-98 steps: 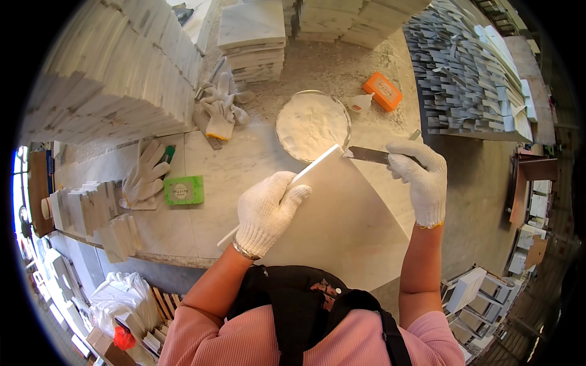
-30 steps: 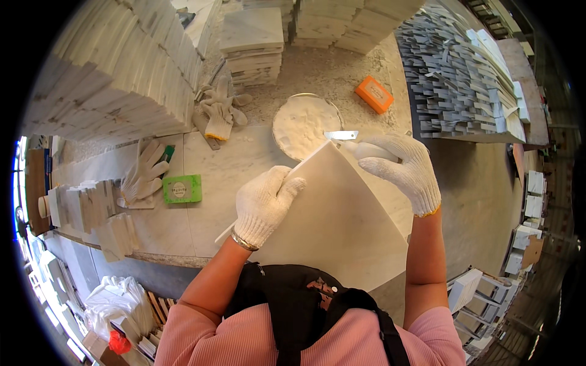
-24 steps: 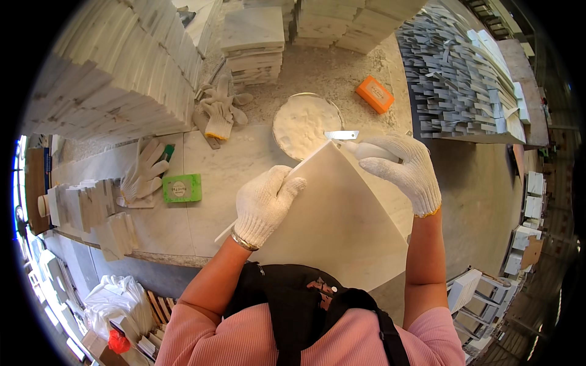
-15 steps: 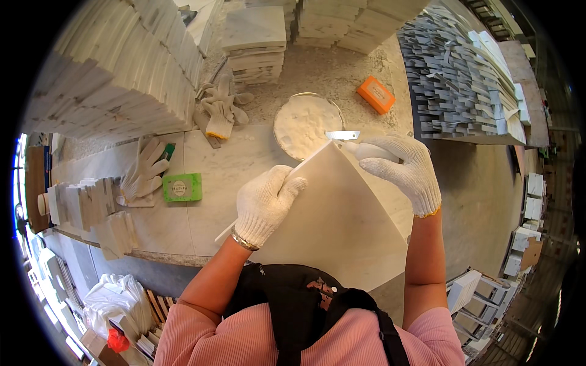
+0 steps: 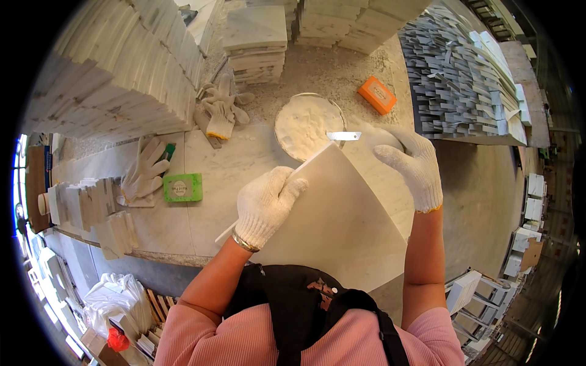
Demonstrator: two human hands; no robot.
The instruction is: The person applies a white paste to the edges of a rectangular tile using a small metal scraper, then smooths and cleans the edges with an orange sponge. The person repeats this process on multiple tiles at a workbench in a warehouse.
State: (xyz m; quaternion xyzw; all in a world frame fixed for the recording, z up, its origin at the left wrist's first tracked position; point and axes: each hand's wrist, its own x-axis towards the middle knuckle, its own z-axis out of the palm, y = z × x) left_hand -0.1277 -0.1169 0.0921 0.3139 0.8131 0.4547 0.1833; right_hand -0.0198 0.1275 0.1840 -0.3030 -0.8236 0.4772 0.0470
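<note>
Two hands in white knit gloves work on one large square white marble tile (image 5: pixel 342 226), tilted up off the stone counter (image 5: pixel 213 177) toward the person. The left hand (image 5: pixel 267 206) is closed over the tile's upper left edge, fingers curled on its face. The right hand (image 5: pixel 408 163) grips a small putty knife with a bright metal blade (image 5: pixel 343 136), its blade at the tile's top corner. Just beyond sits a round dish of white paste (image 5: pixel 308 124). Farther off lie an orange rectangular box (image 5: pixel 376 94), a green square tin (image 5: pixel 182 187), loose work gloves (image 5: pixel 220 111) and stacked marble tiles (image 5: pixel 116 67).
</note>
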